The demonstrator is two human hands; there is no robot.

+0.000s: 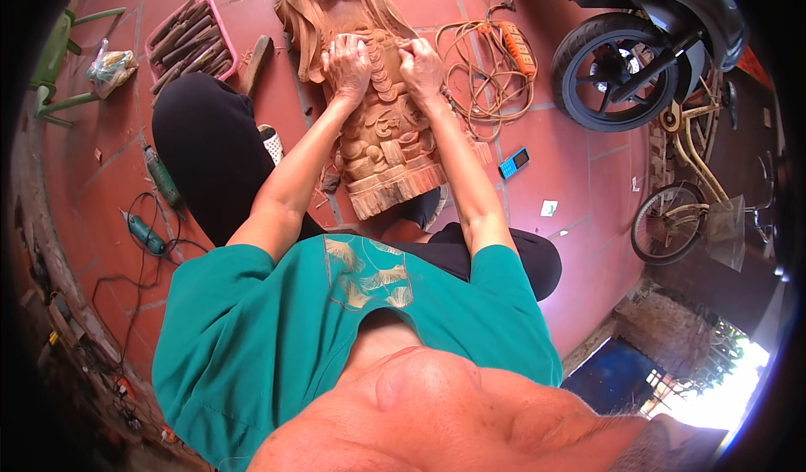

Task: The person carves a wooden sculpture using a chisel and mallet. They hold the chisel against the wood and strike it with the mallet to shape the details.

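Note:
A carved wooden sculpture (382, 140) lies on the floor in front of me, covered in reliefs of folds, scrolls and rounded shapes. Its jagged base points toward my lap. My left hand (347, 67) rests on the left part of the carving, fingers bent and gripping its surface. On the right side, my right hand (421, 69) is closed against the wood, its thumb toward the middle. Whatever may be inside those right fingers is hidden or too small to name.
A pink basket (232, 62) of chisel-like tools stands left of the carving. Green power tools (144, 234) with cords lie further left. An orange power strip (514, 48) with coiled cable, a blue phone (514, 163), a motorbike wheel (615, 71) and a bicycle (701, 149) are right.

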